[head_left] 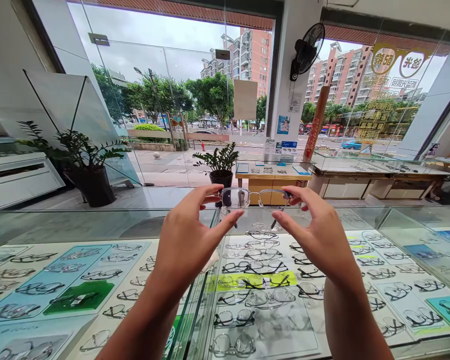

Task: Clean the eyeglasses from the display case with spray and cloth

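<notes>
A pair of eyeglasses [254,194] with a thin metal bridge and clear lenses is held up level in front of me, above the glass display case. My left hand [193,227] grips its left end between thumb and fingers. At the right end, my right hand [315,225] pinches the frame the same way. The dark temple tips hang below the lenses. Beneath my hands, rows of folded eyeglasses [253,282] lie inside the case, some on a yellow-green strip.
Glass display cases [408,217] stretch to both sides. Potted plants [92,175] stand beyond the counter near the glass doors [165,115]. A wooden cabinet [273,181] with more glasses stands by the window. A black fan [308,47] hangs on the pillar.
</notes>
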A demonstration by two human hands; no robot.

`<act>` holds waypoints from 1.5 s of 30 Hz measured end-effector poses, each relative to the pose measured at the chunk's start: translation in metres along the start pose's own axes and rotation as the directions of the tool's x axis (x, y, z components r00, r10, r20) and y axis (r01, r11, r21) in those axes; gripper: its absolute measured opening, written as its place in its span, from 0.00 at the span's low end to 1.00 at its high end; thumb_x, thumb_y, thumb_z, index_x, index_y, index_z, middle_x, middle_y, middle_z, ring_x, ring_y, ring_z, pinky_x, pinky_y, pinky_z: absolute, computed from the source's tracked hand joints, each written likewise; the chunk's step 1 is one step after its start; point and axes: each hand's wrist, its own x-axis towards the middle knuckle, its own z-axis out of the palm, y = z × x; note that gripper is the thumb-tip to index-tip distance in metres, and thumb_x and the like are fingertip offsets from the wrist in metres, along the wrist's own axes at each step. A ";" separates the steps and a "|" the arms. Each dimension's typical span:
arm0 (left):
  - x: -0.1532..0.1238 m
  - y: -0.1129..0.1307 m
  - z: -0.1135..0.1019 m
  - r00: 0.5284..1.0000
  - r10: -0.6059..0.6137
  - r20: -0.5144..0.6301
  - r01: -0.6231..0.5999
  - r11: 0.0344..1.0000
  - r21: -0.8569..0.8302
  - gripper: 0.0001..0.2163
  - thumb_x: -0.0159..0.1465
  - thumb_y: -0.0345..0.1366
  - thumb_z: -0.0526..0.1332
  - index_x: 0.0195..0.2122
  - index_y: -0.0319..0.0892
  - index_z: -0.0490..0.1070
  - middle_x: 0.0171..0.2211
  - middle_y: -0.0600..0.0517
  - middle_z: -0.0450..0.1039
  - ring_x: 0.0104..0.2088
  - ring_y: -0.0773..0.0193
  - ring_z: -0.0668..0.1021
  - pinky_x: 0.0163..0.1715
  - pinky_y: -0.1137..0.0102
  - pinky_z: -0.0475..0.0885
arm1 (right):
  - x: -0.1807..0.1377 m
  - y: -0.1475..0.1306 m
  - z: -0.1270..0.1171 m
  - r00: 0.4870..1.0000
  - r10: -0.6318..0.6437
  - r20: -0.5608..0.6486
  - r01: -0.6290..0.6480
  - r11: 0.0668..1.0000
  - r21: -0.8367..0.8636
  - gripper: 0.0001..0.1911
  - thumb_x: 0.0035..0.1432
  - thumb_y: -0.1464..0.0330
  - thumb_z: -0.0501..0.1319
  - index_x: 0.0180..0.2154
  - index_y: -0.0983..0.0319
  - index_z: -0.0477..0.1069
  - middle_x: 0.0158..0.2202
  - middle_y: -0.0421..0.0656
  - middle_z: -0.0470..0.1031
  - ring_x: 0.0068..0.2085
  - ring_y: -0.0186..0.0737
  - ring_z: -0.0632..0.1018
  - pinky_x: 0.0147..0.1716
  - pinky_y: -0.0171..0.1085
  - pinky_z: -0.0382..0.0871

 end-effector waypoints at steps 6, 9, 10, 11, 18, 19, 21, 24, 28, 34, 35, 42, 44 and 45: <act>-0.001 0.001 0.000 1.000 0.013 -0.015 -0.013 1.000 0.012 0.25 0.64 0.55 0.70 0.57 0.48 0.77 0.56 0.45 0.82 0.53 0.47 0.84 0.55 0.51 0.80 | 0.000 0.000 0.000 1.000 0.002 0.007 -0.002 1.000 -0.001 0.25 0.68 0.52 0.66 0.60 0.57 0.75 0.54 0.51 0.83 0.51 0.54 0.82 0.50 0.52 0.77; -0.001 0.001 0.000 1.000 0.007 -0.020 -0.006 1.000 0.020 0.25 0.64 0.56 0.70 0.57 0.49 0.77 0.56 0.45 0.82 0.52 0.47 0.84 0.55 0.51 0.80 | 0.000 0.000 0.000 1.000 0.016 0.015 -0.016 1.000 -0.004 0.26 0.68 0.51 0.66 0.60 0.58 0.75 0.54 0.51 0.83 0.51 0.54 0.82 0.50 0.52 0.77; -0.001 0.001 0.001 1.000 0.005 -0.021 -0.004 1.000 0.022 0.25 0.64 0.56 0.70 0.57 0.49 0.77 0.56 0.45 0.82 0.52 0.47 0.84 0.55 0.51 0.80 | 0.000 0.000 0.000 1.000 0.019 0.017 -0.019 1.000 -0.004 0.26 0.68 0.51 0.66 0.60 0.58 0.75 0.54 0.51 0.83 0.51 0.54 0.82 0.49 0.52 0.77; -0.001 0.001 0.001 1.000 0.004 -0.020 -0.004 1.000 0.022 0.25 0.64 0.56 0.70 0.57 0.48 0.77 0.56 0.45 0.82 0.52 0.47 0.84 0.55 0.51 0.80 | 0.000 0.000 0.000 1.000 0.021 0.018 -0.021 1.000 -0.003 0.26 0.68 0.51 0.66 0.60 0.58 0.75 0.54 0.51 0.82 0.51 0.54 0.82 0.49 0.52 0.77; 0.000 0.000 0.000 1.000 0.003 -0.008 -0.003 1.000 0.009 0.25 0.64 0.56 0.70 0.57 0.48 0.77 0.55 0.45 0.82 0.52 0.47 0.84 0.55 0.51 0.80 | 0.000 0.000 0.000 1.000 0.014 0.000 -0.014 1.000 0.010 0.26 0.68 0.51 0.66 0.60 0.58 0.75 0.54 0.51 0.82 0.52 0.55 0.82 0.52 0.54 0.76; 0.000 0.000 0.000 1.000 0.000 -0.004 0.000 1.000 0.006 0.25 0.64 0.56 0.70 0.57 0.49 0.77 0.55 0.45 0.82 0.52 0.47 0.84 0.55 0.51 0.80 | 0.000 0.000 0.000 1.000 0.013 -0.001 -0.013 1.000 0.011 0.26 0.68 0.51 0.66 0.60 0.58 0.75 0.54 0.51 0.82 0.52 0.55 0.82 0.52 0.55 0.76; 0.000 0.000 0.000 1.000 -0.010 0.004 0.010 1.000 -0.002 0.26 0.64 0.57 0.70 0.57 0.49 0.77 0.55 0.45 0.82 0.52 0.47 0.84 0.55 0.51 0.80 | 0.000 0.000 0.000 1.000 0.011 -0.004 -0.010 1.000 0.013 0.26 0.68 0.51 0.67 0.60 0.58 0.75 0.54 0.51 0.82 0.52 0.55 0.82 0.52 0.55 0.76; 0.000 -0.001 0.001 1.000 -0.028 0.013 0.028 1.000 -0.011 0.26 0.63 0.57 0.70 0.57 0.48 0.77 0.56 0.44 0.82 0.52 0.47 0.84 0.56 0.51 0.80 | 0.000 0.000 0.001 1.000 0.004 -0.012 -0.004 1.000 0.017 0.25 0.68 0.52 0.66 0.60 0.57 0.75 0.53 0.51 0.82 0.52 0.55 0.82 0.52 0.55 0.77; 0.000 -0.001 0.001 1.000 -0.020 0.013 0.020 1.000 -0.014 0.26 0.64 0.57 0.70 0.57 0.48 0.77 0.56 0.44 0.82 0.52 0.47 0.84 0.56 0.50 0.80 | -0.001 0.000 0.001 1.000 -0.002 -0.023 0.002 1.000 0.014 0.25 0.68 0.52 0.66 0.60 0.57 0.76 0.52 0.51 0.82 0.50 0.54 0.82 0.52 0.55 0.77; 0.000 0.000 0.000 1.000 -0.014 0.015 0.014 1.000 0.003 0.25 0.64 0.55 0.70 0.58 0.48 0.77 0.56 0.45 0.82 0.52 0.47 0.84 0.55 0.51 0.80 | 0.000 0.000 0.001 1.000 0.004 -0.016 -0.004 1.000 0.017 0.24 0.68 0.52 0.66 0.59 0.58 0.76 0.52 0.51 0.82 0.50 0.54 0.82 0.51 0.54 0.77; 0.000 0.000 0.000 1.000 -0.015 0.017 0.015 1.000 0.007 0.25 0.64 0.55 0.70 0.58 0.48 0.77 0.56 0.45 0.81 0.52 0.47 0.84 0.55 0.51 0.80 | 0.000 0.000 0.001 1.000 0.007 -0.013 -0.007 1.000 0.020 0.25 0.68 0.52 0.66 0.59 0.58 0.76 0.52 0.51 0.82 0.50 0.53 0.82 0.51 0.53 0.77; 0.000 0.001 0.000 1.000 -0.005 0.018 0.005 1.000 0.017 0.25 0.65 0.54 0.70 0.58 0.48 0.77 0.56 0.45 0.81 0.52 0.47 0.84 0.54 0.53 0.80 | 0.000 0.000 0.001 1.000 0.005 -0.011 -0.004 1.000 0.013 0.25 0.68 0.51 0.66 0.59 0.57 0.75 0.52 0.50 0.82 0.50 0.54 0.82 0.49 0.53 0.77; 0.000 0.001 0.000 1.000 -0.007 0.021 0.007 1.000 0.018 0.25 0.64 0.54 0.70 0.58 0.48 0.76 0.56 0.45 0.81 0.52 0.47 0.84 0.54 0.53 0.80 | 0.001 0.001 0.001 1.000 0.002 -0.014 -0.002 1.000 0.016 0.25 0.68 0.51 0.66 0.59 0.57 0.76 0.52 0.50 0.82 0.50 0.54 0.82 0.50 0.53 0.77; 0.001 0.001 0.000 1.000 -0.009 0.021 0.008 1.000 0.019 0.25 0.64 0.55 0.70 0.58 0.49 0.76 0.56 0.45 0.81 0.52 0.47 0.84 0.54 0.53 0.80 | 0.001 0.001 0.001 1.000 0.002 -0.016 -0.002 1.000 0.018 0.25 0.68 0.51 0.66 0.59 0.57 0.76 0.52 0.50 0.82 0.50 0.54 0.82 0.50 0.53 0.77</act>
